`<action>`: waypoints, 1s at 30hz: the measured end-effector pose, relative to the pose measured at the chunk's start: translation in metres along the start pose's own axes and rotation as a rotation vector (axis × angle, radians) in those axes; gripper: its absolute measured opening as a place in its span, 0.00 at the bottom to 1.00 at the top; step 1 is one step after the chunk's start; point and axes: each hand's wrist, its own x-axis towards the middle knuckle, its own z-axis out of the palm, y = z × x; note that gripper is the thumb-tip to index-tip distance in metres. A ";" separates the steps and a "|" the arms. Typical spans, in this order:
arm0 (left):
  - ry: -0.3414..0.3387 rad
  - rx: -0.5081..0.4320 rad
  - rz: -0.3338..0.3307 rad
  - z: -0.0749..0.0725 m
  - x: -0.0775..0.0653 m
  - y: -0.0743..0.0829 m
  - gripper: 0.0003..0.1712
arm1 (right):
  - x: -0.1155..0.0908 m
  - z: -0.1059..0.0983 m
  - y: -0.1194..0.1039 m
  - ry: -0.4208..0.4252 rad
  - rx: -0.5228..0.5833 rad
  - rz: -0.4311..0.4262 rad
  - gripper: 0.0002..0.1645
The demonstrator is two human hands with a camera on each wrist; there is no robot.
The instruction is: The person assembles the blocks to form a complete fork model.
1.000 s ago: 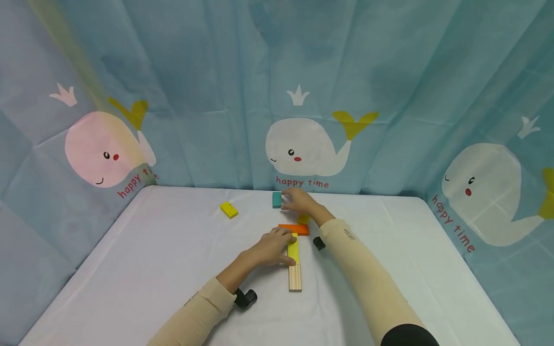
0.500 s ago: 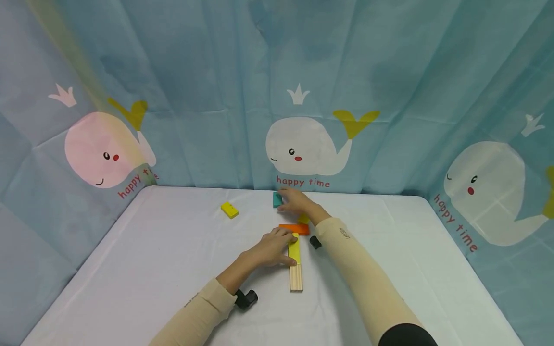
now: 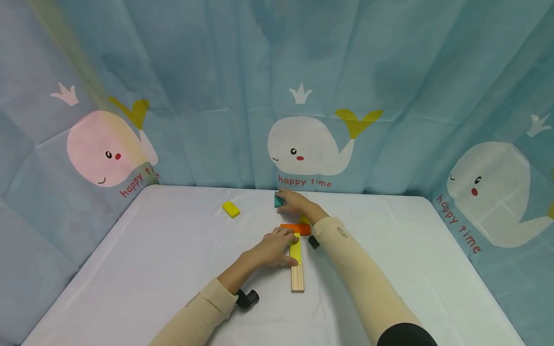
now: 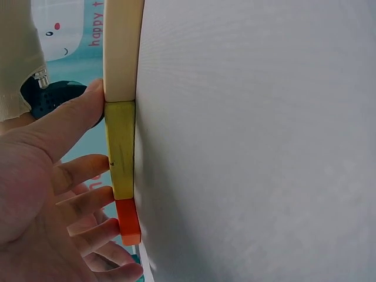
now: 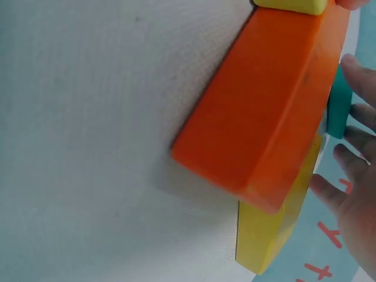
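My left hand (image 3: 272,249) rests over the yellow block (image 3: 295,250) in the head view. In the left wrist view its thumb touches near the joint between a plain wooden block (image 4: 122,50) and the yellow one, fingers spread along the yellow and orange sides. The orange block (image 3: 298,229) lies crosswise at the yellow block's far end. At the table's far edge my right hand (image 3: 295,202) reaches over a teal block (image 5: 339,106), its fingers spread right at the block's side. A second yellow block (image 5: 264,235) lies behind the orange one, partly hidden by the right arm.
Another yellow block (image 3: 231,209) lies apart at the back left of the white table (image 3: 151,259). Behind the table hangs a blue curtain (image 3: 207,96) with whale prints. A black wrist camera (image 3: 247,299) hangs below the left sleeve.
My right hand has edged left and closer around the teal block, covering more of it. The left hand and the blocks keep their places; the head view has shifted slightly.
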 end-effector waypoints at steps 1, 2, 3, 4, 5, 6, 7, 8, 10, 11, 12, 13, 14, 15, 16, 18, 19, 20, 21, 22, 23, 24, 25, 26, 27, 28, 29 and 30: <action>-0.001 -0.001 0.001 0.000 0.000 0.000 0.37 | 0.000 0.000 0.000 0.002 0.005 0.003 0.39; -0.001 0.000 0.002 0.000 0.000 0.000 0.37 | -0.001 0.000 -0.001 0.006 0.009 0.008 0.39; -0.001 0.000 0.001 0.000 0.000 0.000 0.37 | -0.001 0.000 -0.002 0.010 0.014 0.012 0.38; -0.001 -0.001 0.002 0.000 0.000 0.000 0.37 | -0.002 -0.001 -0.002 0.016 0.017 0.013 0.38; -0.001 -0.001 0.002 0.000 0.000 0.000 0.37 | -0.002 -0.001 -0.003 0.022 0.018 0.010 0.36; -0.001 -0.001 0.001 0.000 -0.001 0.000 0.37 | -0.002 -0.002 -0.003 0.028 0.021 0.006 0.35; -0.001 -0.002 0.002 0.000 -0.001 0.000 0.37 | -0.003 -0.002 -0.004 0.032 0.020 0.002 0.34; -0.001 -0.002 0.001 0.000 -0.001 0.000 0.36 | -0.002 -0.003 -0.004 0.036 0.015 -0.006 0.33; -0.001 -0.003 0.002 0.000 -0.001 0.000 0.36 | -0.002 -0.003 -0.004 0.042 0.002 -0.028 0.31; -0.002 -0.004 0.002 0.000 -0.001 0.000 0.36 | -0.001 -0.003 -0.004 0.045 -0.002 -0.035 0.30; -0.001 -0.002 0.002 -0.001 -0.001 0.000 0.36 | -0.001 -0.002 -0.004 0.048 0.001 -0.037 0.30; -0.002 -0.001 0.001 -0.001 -0.001 0.000 0.36 | -0.001 -0.002 -0.004 0.051 0.002 -0.037 0.30; -0.003 0.002 -0.001 -0.001 -0.001 0.000 0.37 | 0.000 -0.002 -0.004 0.057 0.003 -0.039 0.30; -0.004 0.001 -0.003 -0.001 -0.001 0.001 0.37 | 0.000 -0.001 -0.004 0.062 0.009 -0.037 0.30; -0.005 0.002 -0.004 -0.001 -0.001 0.001 0.37 | 0.000 -0.001 -0.003 0.066 0.020 -0.031 0.30; -0.008 0.003 -0.007 -0.001 -0.001 0.002 0.37 | -0.001 -0.001 -0.003 0.072 0.037 -0.015 0.30; -0.009 0.002 -0.010 -0.001 -0.001 0.002 0.37 | -0.002 -0.001 -0.003 0.073 0.044 -0.011 0.30; -0.008 0.003 -0.012 -0.001 0.000 0.002 0.37 | -0.002 -0.002 -0.003 0.074 0.051 -0.005 0.30; -0.008 0.002 -0.013 -0.001 0.000 0.002 0.37 | -0.003 -0.002 -0.003 0.074 0.057 -0.001 0.30; -0.007 0.004 -0.014 0.000 0.000 0.002 0.37 | -0.003 -0.002 -0.003 0.072 0.062 0.004 0.30; -0.007 0.004 -0.017 0.000 0.000 0.002 0.37 | -0.004 -0.003 -0.002 0.072 0.066 0.008 0.30; -0.007 0.008 -0.018 0.000 0.001 0.001 0.37 | -0.004 -0.003 -0.002 0.073 0.065 0.008 0.30; -0.007 0.012 -0.019 0.000 0.000 0.001 0.37 | -0.003 -0.003 -0.002 0.074 0.066 0.008 0.29; -0.007 0.014 -0.019 0.000 0.000 0.001 0.37 | -0.003 -0.003 -0.001 0.076 0.066 0.010 0.30; -0.008 0.016 -0.018 0.000 0.000 0.002 0.37 | -0.003 -0.003 0.000 0.077 0.069 0.013 0.29; -0.010 0.021 -0.018 0.000 0.000 0.002 0.37 | -0.003 -0.002 0.001 0.079 0.071 0.016 0.30; -0.011 0.024 -0.017 -0.001 -0.001 0.002 0.37 | -0.003 -0.002 0.002 0.080 0.076 0.019 0.30; -0.014 0.027 -0.014 -0.001 -0.001 0.002 0.37 | -0.002 -0.002 0.004 0.079 0.077 0.019 0.30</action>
